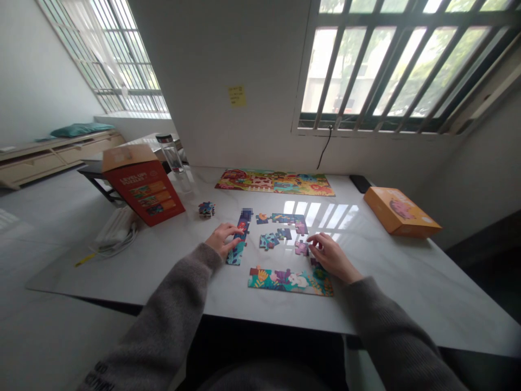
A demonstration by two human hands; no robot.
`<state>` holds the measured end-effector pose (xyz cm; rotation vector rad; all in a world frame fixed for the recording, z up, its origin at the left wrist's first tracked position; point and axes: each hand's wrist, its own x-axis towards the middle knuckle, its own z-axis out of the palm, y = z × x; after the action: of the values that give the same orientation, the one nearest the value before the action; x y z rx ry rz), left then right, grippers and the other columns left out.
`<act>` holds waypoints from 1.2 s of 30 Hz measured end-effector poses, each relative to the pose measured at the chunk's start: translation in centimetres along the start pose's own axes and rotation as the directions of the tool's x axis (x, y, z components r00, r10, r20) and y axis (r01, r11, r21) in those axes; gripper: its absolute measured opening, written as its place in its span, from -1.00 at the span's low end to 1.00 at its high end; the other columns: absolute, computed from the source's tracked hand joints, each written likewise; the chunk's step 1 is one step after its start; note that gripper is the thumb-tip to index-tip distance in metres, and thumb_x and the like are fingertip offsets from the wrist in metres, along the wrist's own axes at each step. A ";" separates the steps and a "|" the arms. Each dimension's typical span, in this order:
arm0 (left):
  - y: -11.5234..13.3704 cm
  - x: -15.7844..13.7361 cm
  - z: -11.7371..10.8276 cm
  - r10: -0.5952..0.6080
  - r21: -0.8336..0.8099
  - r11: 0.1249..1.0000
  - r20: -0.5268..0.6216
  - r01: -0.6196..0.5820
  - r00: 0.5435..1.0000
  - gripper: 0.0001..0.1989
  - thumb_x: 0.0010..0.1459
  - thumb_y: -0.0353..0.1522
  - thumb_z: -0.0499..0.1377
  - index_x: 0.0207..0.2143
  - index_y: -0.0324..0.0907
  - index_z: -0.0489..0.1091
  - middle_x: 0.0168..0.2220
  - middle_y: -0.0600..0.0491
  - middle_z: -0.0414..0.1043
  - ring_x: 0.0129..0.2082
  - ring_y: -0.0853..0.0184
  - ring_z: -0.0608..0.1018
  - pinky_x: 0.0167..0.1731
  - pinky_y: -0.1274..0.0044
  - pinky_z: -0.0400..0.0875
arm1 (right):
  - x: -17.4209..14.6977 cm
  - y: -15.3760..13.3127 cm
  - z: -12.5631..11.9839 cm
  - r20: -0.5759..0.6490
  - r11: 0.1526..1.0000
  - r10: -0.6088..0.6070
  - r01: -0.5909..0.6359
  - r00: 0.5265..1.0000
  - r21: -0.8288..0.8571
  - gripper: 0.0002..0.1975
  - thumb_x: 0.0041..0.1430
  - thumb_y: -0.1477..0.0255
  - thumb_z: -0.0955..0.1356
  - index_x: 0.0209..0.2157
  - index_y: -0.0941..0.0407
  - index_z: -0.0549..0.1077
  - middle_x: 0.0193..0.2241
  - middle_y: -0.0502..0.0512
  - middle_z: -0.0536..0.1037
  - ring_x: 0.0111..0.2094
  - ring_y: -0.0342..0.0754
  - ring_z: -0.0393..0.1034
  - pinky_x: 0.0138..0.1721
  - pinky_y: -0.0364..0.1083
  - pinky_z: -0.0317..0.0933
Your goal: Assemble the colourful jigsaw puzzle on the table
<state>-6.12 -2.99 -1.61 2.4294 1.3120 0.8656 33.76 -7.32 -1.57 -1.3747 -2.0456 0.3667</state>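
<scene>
My left hand (224, 239) rests with fingers spread over the joined left strip of jigsaw puzzle (234, 256). At the right side, my right hand (330, 255) has its thumb and fingertips at a purple puzzle piece (302, 248); whether they grip it I cannot tell. A joined bottom strip (280, 279) lies nearest me, its right end close under my right hand. Two pieces, a teal one (268, 241) and a darker one (284, 234), lie inside the outline. Along the top are a piece with an orange shape (262, 218) and a joined strip (285, 218).
A stack of puzzle pieces (207, 209) stands left of the outline. Behind lies a finished farm puzzle (274, 182). A red box (148, 190) and a glass bottle (171, 155) stand at left, white cables (116, 233) beside them. An orange box (401, 212) and a black phone (360, 183) lie right.
</scene>
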 end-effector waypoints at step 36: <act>2.2 5.3 2.3 0.094 0.102 0.989 0.120 -0.106 0.988 -0.68 0.02 -0.32 0.30 -0.13 -0.12 0.42 -0.15 0.02 0.52 -0.11 0.17 0.49 -0.07 0.36 0.30 | -0.7 -1.6 0.6 -0.036 0.990 -0.126 0.123 0.991 -0.069 -0.82 0.27 0.51 0.29 -0.19 0.05 0.52 -0.29 0.10 0.52 -0.20 0.05 0.36 -0.11 0.02 0.24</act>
<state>-1.01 0.25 -0.41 2.6055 1.2343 0.6826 32.36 -8.55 -1.36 -1.2749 -2.1143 0.2168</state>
